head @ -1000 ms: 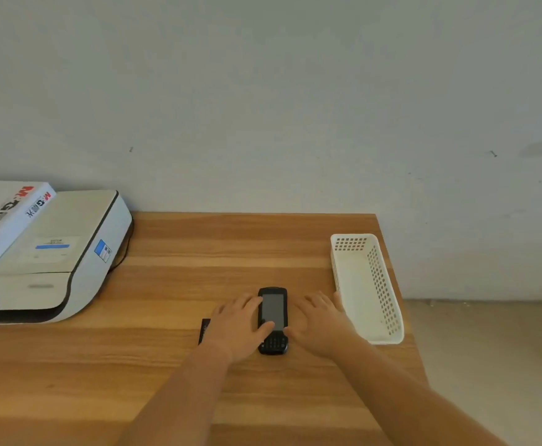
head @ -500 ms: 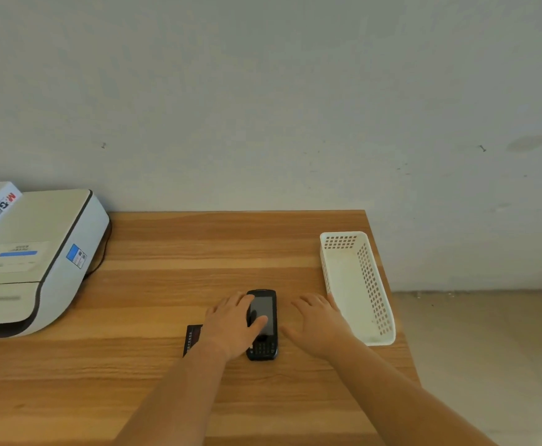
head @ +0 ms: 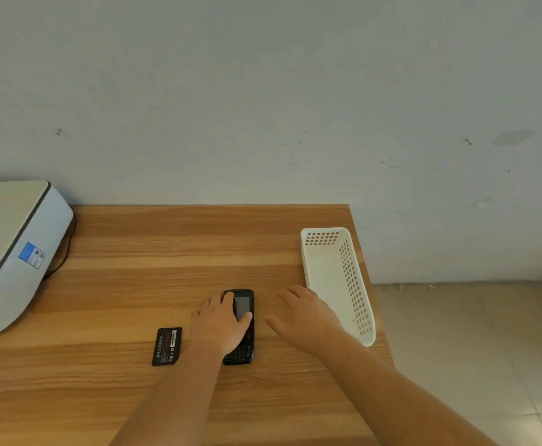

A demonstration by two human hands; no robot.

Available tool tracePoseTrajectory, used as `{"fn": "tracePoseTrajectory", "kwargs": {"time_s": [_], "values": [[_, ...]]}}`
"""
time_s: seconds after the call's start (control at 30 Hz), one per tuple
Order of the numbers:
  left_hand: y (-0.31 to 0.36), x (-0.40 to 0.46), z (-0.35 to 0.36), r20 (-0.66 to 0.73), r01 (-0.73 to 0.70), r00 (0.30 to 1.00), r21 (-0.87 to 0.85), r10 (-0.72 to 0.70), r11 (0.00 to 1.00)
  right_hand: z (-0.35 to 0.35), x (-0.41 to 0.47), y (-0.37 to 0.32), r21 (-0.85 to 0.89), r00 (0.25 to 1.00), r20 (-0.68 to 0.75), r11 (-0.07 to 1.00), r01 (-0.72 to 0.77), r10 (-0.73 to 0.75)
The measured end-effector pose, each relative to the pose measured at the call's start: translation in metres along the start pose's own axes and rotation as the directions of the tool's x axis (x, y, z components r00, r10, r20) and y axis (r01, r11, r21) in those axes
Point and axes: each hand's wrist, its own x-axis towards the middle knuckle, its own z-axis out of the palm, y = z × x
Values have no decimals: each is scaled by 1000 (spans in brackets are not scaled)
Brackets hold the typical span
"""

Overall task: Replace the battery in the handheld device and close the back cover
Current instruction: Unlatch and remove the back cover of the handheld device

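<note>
A black handheld device (head: 243, 306) with a screen and a small keypad lies face up on the wooden table (head: 166, 252). My left hand (head: 219, 323) rests over its left side, thumb across the screen and a fingertip at its top edge. To the left of that hand a flat black battery (head: 167, 346) with a printed label lies on the table, untouched. My right hand (head: 301, 317) lies flat on the table just right of the device, fingers spread, apart from it and holding nothing.
A white perforated plastic basket (head: 356, 284) stands along the table's right edge, close to my right hand. A white printer (head: 15, 252) with a cable sits at the far left. A grey wall runs behind the table; tiled floor lies to the right.
My left hand has slid right onto the device, uncovering the battery. My right hand has drawn slightly away from the device. The camera has turned to the right.
</note>
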Motion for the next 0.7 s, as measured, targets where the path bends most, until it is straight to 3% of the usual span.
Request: {"fn": "tracePoseTrajectory", "kwargs": {"time_s": [0.4,0.57,0.7], "values": [[27,2,31,13,202,979,2,-202,979,0,3,9,7,1000,-15,1000,10,-10],[34,3,37,-18,232,973,35,-232,972,2,2,6,-3,999,-20,1000,31,-31],[29,8,31,44,248,968,-27,-247,968,3,3,3,-11,999,-35,999,39,-40]]}}
